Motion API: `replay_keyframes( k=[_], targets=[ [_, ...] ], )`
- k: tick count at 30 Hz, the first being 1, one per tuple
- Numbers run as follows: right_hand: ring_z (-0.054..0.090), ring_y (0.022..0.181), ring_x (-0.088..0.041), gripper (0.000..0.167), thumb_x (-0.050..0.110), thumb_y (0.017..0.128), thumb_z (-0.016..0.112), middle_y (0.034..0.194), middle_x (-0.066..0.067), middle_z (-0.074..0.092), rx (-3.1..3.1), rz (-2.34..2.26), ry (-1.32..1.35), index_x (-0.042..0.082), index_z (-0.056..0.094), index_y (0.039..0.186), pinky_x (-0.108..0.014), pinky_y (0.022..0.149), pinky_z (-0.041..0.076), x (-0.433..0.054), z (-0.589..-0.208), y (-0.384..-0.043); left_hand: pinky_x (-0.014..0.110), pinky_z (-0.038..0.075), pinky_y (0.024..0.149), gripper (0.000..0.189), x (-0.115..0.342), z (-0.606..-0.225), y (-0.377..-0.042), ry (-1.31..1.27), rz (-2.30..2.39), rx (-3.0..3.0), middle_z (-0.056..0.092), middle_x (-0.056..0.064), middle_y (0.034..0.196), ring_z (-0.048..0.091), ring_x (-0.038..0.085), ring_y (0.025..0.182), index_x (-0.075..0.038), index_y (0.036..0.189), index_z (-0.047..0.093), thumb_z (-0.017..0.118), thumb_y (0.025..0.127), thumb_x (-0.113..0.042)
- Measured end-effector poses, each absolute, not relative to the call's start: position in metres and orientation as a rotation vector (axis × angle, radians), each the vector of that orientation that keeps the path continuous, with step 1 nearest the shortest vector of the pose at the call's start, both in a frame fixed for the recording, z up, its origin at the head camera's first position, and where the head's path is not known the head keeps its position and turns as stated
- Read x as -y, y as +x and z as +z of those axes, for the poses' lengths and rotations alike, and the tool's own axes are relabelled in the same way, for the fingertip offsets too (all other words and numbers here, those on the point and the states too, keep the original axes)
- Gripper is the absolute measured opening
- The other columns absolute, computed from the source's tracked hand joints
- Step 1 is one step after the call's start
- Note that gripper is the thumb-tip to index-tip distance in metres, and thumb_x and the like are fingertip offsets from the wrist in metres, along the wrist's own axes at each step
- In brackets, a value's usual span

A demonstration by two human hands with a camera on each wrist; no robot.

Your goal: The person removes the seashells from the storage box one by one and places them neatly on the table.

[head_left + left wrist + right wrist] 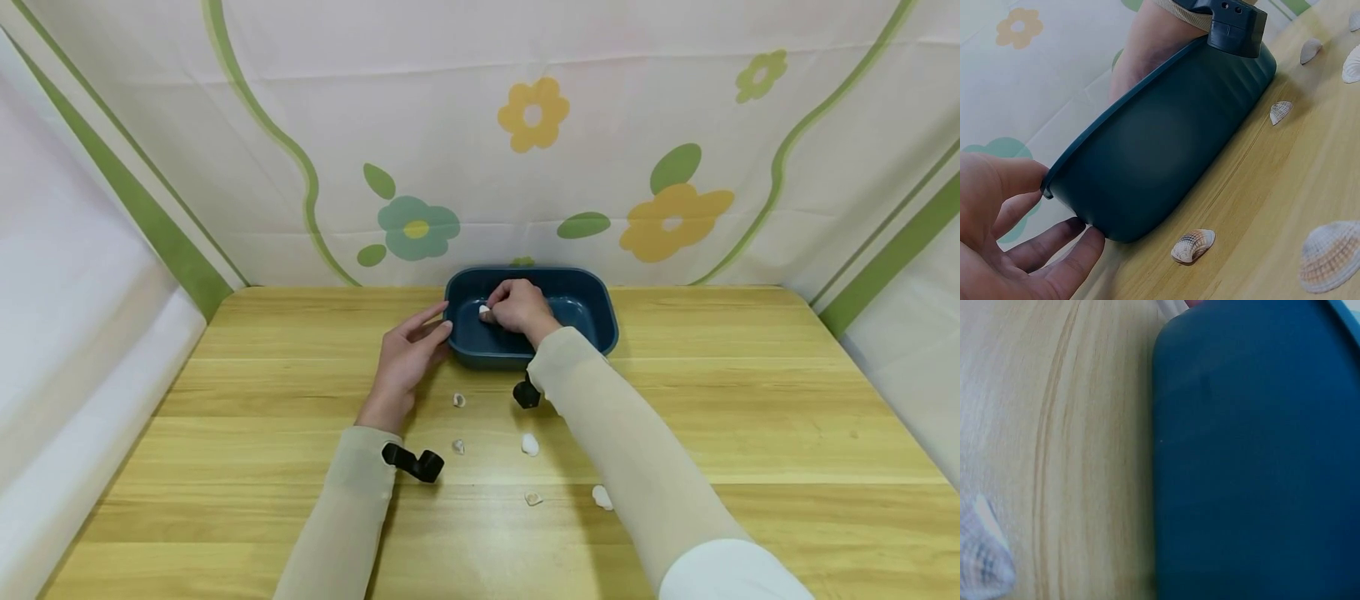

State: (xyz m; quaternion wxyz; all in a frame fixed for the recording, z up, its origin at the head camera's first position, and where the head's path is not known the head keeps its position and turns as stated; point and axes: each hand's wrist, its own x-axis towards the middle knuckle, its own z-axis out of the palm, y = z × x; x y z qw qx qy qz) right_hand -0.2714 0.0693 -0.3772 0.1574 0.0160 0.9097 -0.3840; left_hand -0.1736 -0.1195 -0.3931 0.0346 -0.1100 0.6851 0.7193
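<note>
A dark blue plastic basin (491, 362) stands at the back edge of the wooden table. Inside it, toward the left end, my right hand (522, 308) pinches a small white seashell (483, 310) between thumb and fingers. The basin wall (1254, 456) fills much of the right wrist view and hides that hand. My left hand (405, 357) touches the basin's left end with spread fingers. In the left wrist view its fingertips (1094, 240) rest against the outer wall (1147, 144) and at the rim.
Several loose seashells lie on the table in front of the basin, among them a ribbed one (1192, 246) near the left hand, a white one (530, 444) and another (602, 497) beside the right sleeve. Behind the basin hangs a flowered cloth (480, 167).
</note>
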Motion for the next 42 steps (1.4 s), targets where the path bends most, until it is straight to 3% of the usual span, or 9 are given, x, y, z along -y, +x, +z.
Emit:
replay_keyframes(
  k=[5,12,22,30,42],
  targets=[
    [0.063,0.114,-0.028,0.021,0.031,0.1,0.079,0.131,-0.008,0.07,-2.573,-1.094,0.063,0.016,0.079,0.114,-0.046,0.106,0.055,-0.069,-0.375,-0.273,0.044,0.059,0.11,0.04,0.119,-0.393,-0.174,-0.331,2.218,-2.107,0.068,0.01,0.145,0.071,0.026,0.123,-0.024,0.146,0.07,0.071,0.106,-0.02],
    [0.061,0.115,-0.029,0.018,0.029,0.101,0.077,0.133,-0.007,0.07,-2.567,-1.111,0.018,0.017,0.08,0.115,-0.047,0.107,0.054,-0.07,-0.375,-0.27,0.044,0.059,0.11,0.041,0.119,-0.392,-0.173,-0.337,2.223,-2.099,0.068,0.01,0.145,0.071,0.027,0.124,-0.022,0.146,0.069,0.071,0.106,-0.02],
    [0.069,0.098,-0.025,0.02,0.022,0.103,0.074,0.119,-0.01,0.074,-2.507,-1.226,-0.094,0.011,0.078,0.119,-0.037,0.087,0.061,-0.074,-0.365,-0.264,0.043,0.058,0.111,0.039,0.116,-0.392,-0.172,-0.341,2.22,-2.091,0.067,0.01,0.145,0.07,0.028,0.127,-0.025,0.144,0.071,0.072,0.106,-0.02],
    [0.067,0.105,-0.027,0.022,0.023,0.104,0.073,0.118,-0.011,0.076,-2.35,-1.407,-0.19,0.01,0.077,0.122,-0.042,0.095,0.06,-0.086,-0.346,-0.248,0.041,0.059,0.11,0.037,0.117,-0.394,-0.173,-0.375,2.215,-2.096,0.068,0.008,0.144,0.072,0.024,0.122,-0.028,0.142,0.073,0.072,0.105,-0.022],
    [0.069,0.099,-0.026,0.027,0.025,0.105,0.073,0.119,-0.012,0.075,-2.217,-1.563,-0.297,0.012,0.073,0.129,-0.035,0.087,0.061,-0.112,-0.32,-0.2,0.042,0.06,0.109,0.037,0.118,-0.392,-0.173,-0.377,2.227,-2.088,0.068,0.008,0.145,0.071,0.023,0.122,-0.027,0.142,0.073,0.072,0.105,-0.019]
  ],
)
